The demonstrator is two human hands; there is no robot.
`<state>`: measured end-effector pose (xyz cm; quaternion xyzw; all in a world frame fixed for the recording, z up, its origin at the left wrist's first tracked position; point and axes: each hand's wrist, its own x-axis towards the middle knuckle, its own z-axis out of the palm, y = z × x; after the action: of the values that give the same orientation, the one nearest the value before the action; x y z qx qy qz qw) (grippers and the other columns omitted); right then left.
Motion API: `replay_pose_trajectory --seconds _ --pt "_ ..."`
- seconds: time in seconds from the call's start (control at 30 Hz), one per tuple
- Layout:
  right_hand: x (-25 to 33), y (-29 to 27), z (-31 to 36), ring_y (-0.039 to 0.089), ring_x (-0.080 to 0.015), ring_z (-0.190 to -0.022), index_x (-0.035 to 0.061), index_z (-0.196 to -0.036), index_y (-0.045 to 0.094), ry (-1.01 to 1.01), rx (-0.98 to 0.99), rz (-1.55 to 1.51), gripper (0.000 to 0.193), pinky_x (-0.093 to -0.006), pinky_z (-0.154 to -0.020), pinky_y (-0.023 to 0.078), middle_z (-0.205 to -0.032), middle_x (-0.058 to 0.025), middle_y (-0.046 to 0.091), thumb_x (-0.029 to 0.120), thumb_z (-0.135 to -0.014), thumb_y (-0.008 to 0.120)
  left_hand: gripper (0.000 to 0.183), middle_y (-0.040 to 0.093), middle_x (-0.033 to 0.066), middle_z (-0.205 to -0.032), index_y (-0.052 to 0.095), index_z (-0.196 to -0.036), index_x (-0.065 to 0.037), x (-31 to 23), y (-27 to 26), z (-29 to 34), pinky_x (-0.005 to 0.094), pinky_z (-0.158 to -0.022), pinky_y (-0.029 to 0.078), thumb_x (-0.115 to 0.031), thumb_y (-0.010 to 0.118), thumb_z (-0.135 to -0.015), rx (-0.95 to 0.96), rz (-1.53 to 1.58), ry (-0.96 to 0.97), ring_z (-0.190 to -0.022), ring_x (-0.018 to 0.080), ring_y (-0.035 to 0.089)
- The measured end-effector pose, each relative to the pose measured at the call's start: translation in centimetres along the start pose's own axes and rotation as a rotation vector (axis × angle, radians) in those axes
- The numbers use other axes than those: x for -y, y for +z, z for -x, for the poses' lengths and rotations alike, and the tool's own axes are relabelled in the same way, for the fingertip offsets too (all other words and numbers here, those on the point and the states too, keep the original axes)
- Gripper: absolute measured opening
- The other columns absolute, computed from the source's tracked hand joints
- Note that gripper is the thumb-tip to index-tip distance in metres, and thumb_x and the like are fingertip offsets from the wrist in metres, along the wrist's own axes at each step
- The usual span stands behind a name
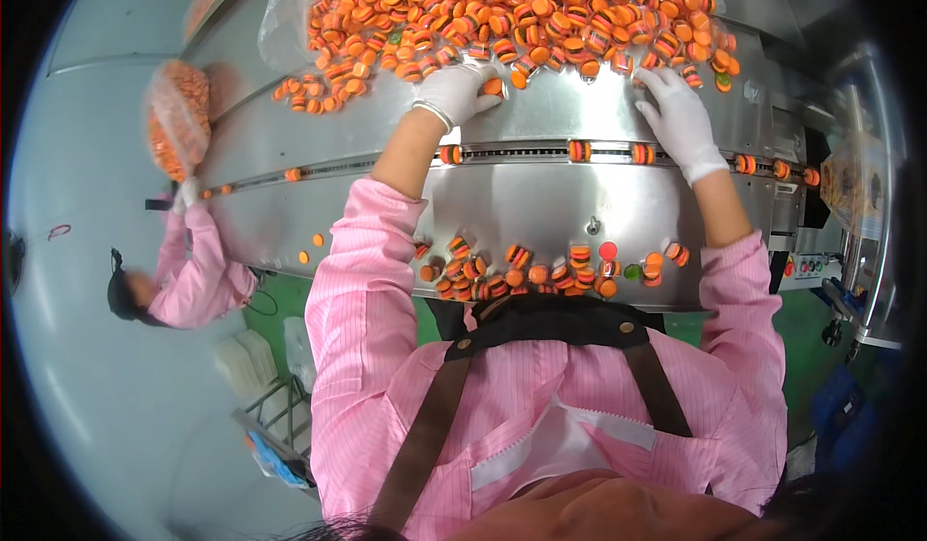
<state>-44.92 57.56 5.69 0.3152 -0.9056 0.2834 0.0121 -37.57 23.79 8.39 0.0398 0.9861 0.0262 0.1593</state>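
Observation:
A big heap of burger-shaped gummy candies, orange with dark and red layers, many in clear wrap, lies on the far side of the metal worktable. At the heap's near edge, my white-gloved left hand has thumb and fingers closed round one candy. My right hand, also gloved, reaches to the heap's right part with thumb and fingers apart, and I see nothing in its grasp. Spaced-out candies stand on edge along a narrow conveyor channel that passes under my wrists.
Loose candies lie along the table's near edge, close to my body. A clear plastic bag borders the heap. At the left, a co-worker in pink holds a full bag of candies. A control box sits at the right.

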Motion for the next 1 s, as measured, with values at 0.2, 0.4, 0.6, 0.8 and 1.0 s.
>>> replay_pose_trajectory --seconds 0.2,0.4,0.6,0.8,1.0 --pt "0.1 0.9 -3.7 0.060 -0.0335 -0.101 0.0068 -0.115 0.057 0.108 0.409 0.245 0.045 -0.0421 -0.085 0.048 -0.107 -0.0154 0.059 0.020 -0.076 0.074 0.040 0.066 0.0105 -0.076 0.066 -0.093 -0.003 0.5 2.1 3.3 0.0335 -0.063 0.049 -0.042 0.067 -0.083 -0.295 0.676 -0.306 -0.070 0.0209 0.064" --pt "-1.6 1.0 -4.5 0.062 -0.0360 -0.096 0.0062 -0.106 0.059 0.066 0.509 0.112 0.035 -0.0458 -0.084 0.048 -0.100 -0.0191 0.064 0.021 -0.077 0.071 0.032 0.054 -0.0042 -0.066 0.067 -0.101 -0.002 -2.1 4.6 9.2 0.0182 -0.046 0.030 -0.032 0.065 -0.091 -0.330 1.286 -0.669 -0.051 0.0024 0.040" --pt "-0.9 -0.7 -2.5 0.060 -0.0316 -0.100 0.0039 -0.105 0.059 0.111 0.324 -0.143 0.024 -0.0375 -0.088 0.046 -0.104 -0.0177 0.061 0.019 -0.086 0.057 0.039 0.062 0.0012 -0.072 0.068 -0.102 0.002 -0.3 6.6 12.3 0.0238 -0.053 0.043 -0.035 0.067 -0.088 -0.466 1.187 -0.892 -0.058 0.0073 0.052" --pt "-0.8 -1.3 1.3 0.054 -0.0216 -0.096 0.0025 -0.100 0.058 0.023 0.504 -0.555 0.016 -0.0309 -0.089 0.043 -0.098 -0.0112 0.057 0.011 -0.087 0.056 0.047 0.065 0.0142 -0.071 0.069 -0.098 0.002 0.6 6.6 12.3 0.0361 -0.066 0.050 -0.043 0.069 -0.083 -0.124 0.588 -0.780 -0.066 0.0269 0.064" --pt "-2.5 -0.1 3.9 0.059 -0.0264 -0.085 0.0021 -0.092 0.057 0.228 0.535 -0.450 0.015 -0.0356 -0.080 0.046 -0.091 -0.0129 0.057 0.008 -0.081 0.065 0.052 0.066 0.0163 -0.080 0.063 -0.112 -0.003 2.3 3.0 7.8 0.0384 -0.074 0.050 -0.043 0.071 -0.080 -0.518 0.423 -0.691 -0.079 0.0333 0.065"
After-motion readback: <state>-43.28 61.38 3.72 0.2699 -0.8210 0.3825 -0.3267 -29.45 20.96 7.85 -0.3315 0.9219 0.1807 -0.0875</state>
